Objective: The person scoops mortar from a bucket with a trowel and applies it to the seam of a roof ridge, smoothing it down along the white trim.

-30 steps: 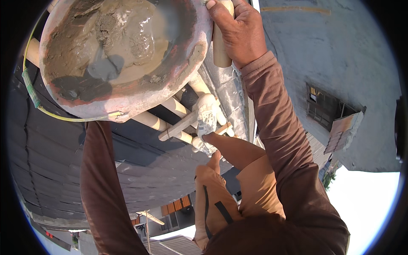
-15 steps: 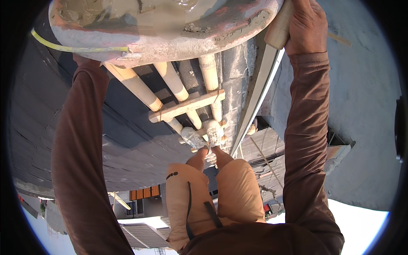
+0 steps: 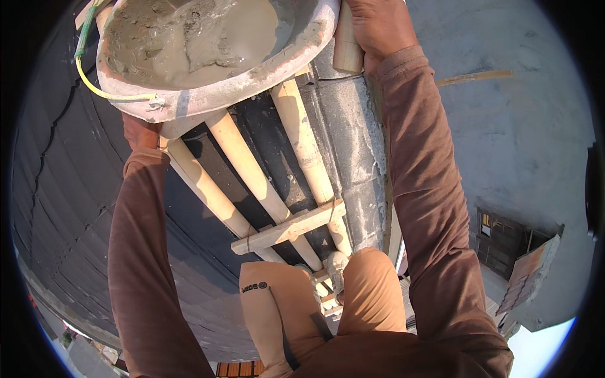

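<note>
A mortar-caked tub (image 3: 220, 94) of wet grey cement mortar (image 3: 208, 38) fills the top of the view, over the upper part of a bamboo ladder (image 3: 255, 179). My left hand (image 3: 142, 131) is under the tub's near left rim. Its fingers are hidden, so whether it grips the tub or a ladder pole does not show. On the tub's right, my right hand (image 3: 383, 28) is closed round a thick, pale round pole (image 3: 348, 44) with a cut lower end. A yellow and green cord handle (image 3: 94, 88) loops off the tub's left side.
Beneath the ladder lies a dark tiled roof (image 3: 69, 170), edged on the right by a mortared ridge (image 3: 362, 157). A wooden crosspiece (image 3: 290, 227) is lashed over the poles. My feet are on lower rungs. To the right stands a grey plastered wall (image 3: 523, 138) with a window (image 3: 501, 236).
More of the mortar inside the tub now shows. My knees have risen in view and partly cover my feet. Both hands have shifted in view, the right one leftward, still on the pole.
</note>
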`<state>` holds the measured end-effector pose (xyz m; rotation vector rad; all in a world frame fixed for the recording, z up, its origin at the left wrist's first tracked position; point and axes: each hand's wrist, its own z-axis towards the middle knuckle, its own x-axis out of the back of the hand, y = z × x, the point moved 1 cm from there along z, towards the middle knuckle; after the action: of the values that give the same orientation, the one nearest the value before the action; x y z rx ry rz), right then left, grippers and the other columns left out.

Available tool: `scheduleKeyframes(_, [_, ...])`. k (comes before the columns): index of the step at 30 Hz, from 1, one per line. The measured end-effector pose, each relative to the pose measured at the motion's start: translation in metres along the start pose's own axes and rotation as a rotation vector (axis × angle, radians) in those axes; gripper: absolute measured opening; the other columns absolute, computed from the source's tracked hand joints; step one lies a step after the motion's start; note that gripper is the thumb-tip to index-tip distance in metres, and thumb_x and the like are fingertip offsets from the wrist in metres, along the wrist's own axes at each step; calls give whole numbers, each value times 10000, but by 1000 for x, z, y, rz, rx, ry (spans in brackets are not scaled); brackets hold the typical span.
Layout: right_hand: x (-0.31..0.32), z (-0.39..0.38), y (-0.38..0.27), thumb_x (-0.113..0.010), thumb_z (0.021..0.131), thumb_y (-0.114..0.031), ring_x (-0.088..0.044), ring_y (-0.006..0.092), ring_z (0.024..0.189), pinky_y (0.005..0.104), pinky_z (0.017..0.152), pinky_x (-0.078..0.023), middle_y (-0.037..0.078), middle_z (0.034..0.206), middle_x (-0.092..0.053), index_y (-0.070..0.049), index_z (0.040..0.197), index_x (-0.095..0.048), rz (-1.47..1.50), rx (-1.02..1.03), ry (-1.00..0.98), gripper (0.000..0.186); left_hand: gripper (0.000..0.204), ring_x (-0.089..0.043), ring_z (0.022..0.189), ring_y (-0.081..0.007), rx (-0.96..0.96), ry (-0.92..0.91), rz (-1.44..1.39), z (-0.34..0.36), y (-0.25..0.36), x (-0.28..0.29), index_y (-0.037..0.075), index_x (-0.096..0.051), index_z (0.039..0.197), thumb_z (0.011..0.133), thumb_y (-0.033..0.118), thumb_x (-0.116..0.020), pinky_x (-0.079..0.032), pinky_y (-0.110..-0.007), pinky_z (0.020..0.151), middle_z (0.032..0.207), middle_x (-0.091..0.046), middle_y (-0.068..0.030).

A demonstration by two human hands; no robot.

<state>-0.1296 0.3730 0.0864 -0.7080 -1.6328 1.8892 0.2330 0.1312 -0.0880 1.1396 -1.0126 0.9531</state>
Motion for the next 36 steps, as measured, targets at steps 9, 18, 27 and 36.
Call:
scheduleKeyframes(9, [-11,14,0,-736,874,-235,-704,211,738,383,688,-565,157,870,-732,79,994,-694,-68,69,112,339,581,-603,1235,-416,92,192,-244,-26,55,48,93,-555,1383,946,471,-620,-490,-488,1026,1344,-594,-190])
scheduleKeyframes(18, [-15,12,5,-691,939,-193,-679,199,783,356,699,-550,146,945,-709,94,1116,-648,-94,71,71,339,566,-567,1269,-425,15,324,-318,-29,44,45,50,-539,1399,984,425,-619,-469,-485,1050,1350,-576,-216])
scheduleKeyframes(27, [-12,17,9,-672,976,-176,-663,172,782,345,674,-551,119,960,-698,76,1153,-644,-91,93,78,309,579,-559,1270,-432,-37,335,-398,-26,44,43,18,-564,1366,994,459,-617,-451,-482,1063,1364,-564,-236])
scheduleKeyframes(36, [-16,29,25,-740,870,-261,-719,245,832,382,769,-547,199,931,-741,99,1056,-683,-87,132,128,410,574,-556,1288,-389,-31,227,-744,-11,24,59,-6,-538,1411,1045,436,-531,-429,-452,1087,1404,-542,-245])
